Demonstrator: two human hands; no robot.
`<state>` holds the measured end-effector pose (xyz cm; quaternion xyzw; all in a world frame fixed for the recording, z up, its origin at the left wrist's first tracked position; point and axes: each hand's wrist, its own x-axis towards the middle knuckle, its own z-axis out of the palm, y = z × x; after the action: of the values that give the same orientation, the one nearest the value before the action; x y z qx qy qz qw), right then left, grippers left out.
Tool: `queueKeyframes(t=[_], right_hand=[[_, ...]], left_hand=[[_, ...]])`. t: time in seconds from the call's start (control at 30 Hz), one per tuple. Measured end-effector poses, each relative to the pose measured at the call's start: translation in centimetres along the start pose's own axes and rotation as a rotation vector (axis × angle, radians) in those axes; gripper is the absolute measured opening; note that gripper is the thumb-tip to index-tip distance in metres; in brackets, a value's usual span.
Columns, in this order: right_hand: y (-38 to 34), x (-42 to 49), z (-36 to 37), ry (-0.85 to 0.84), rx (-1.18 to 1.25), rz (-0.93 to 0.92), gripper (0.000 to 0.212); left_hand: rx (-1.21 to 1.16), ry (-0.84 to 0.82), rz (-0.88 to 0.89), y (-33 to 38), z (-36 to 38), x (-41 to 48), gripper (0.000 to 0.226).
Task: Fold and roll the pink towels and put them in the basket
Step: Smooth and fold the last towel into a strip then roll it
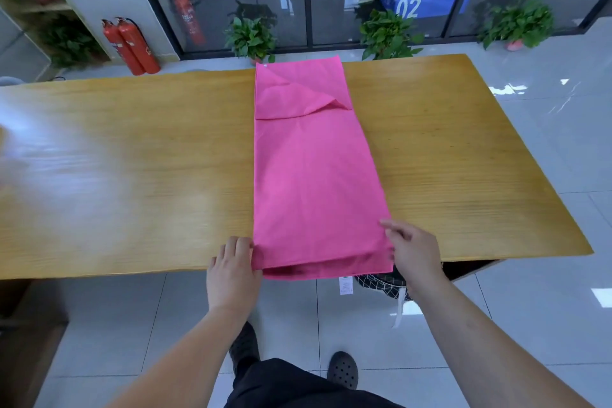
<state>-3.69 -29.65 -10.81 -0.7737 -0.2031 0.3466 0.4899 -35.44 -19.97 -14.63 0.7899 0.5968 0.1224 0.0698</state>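
left hand pinches pink towel corner | right hand spread, touching opposite corner | basket below right hand, under table

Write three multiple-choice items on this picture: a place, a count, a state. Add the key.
1. On the pink towel, the left hand and right hand are at: A the far end; B the near corners; C the middle.
2. Pink towels on the table: A one; B two; C three.
3. The towel is: A rolled; B crumpled; C folded into a flat strip.
B: both hands flank the end nearest the person. A: only one lies there. C: it lies long and flat, unrolled.
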Motion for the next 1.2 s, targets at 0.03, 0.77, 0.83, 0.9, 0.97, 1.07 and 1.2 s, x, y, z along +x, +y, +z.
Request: queueKeyframes(t=[0.03, 0.77, 0.83, 0.9, 0.97, 1.07, 1.2], right_hand=[[1.9, -0.2, -0.3, 0.004, -0.085, 0.081, 0.032], [2.0, -2.5, 0.0, 0.162, -0.291, -0.25, 0.019], [2.5, -2.7, -0.1, 0.203, -0.291, -0.268, 0.02], [4.3, -2.1, -0.5, 0.157, -0.41, -0.17, 0.021], [6.2, -1.5, -1.1, 0.11, -0.495, -0.094, 0.019], [7.2, -1.6, -1.1, 0.102, -0.541, -0.076, 0.015], [7.9, -2.5, -0.8, 0.05, -0.64, -0.15, 0.012]], left_hand=[[0.018, -0.015, -0.029, -0.2, 0.2, -0.4, 0.01], [0.174, -0.057, -0.069, -0.3, 0.2, -3.0, 0.032], [0.17, -0.043, -0.06, -0.4, 0.2, -3.4, 0.034], [0.189, -0.052, -0.041, -0.4, 0.6, -3.7, 0.036], [0.237, -0.057, 0.003, -0.4, 1.1, -3.8, 0.04], [0.298, -0.033, 0.095, -0.5, 1.3, -3.8, 0.059], [0.367, -0.107, 0.167, -1.0, 1.2, -4.2, 0.09]])
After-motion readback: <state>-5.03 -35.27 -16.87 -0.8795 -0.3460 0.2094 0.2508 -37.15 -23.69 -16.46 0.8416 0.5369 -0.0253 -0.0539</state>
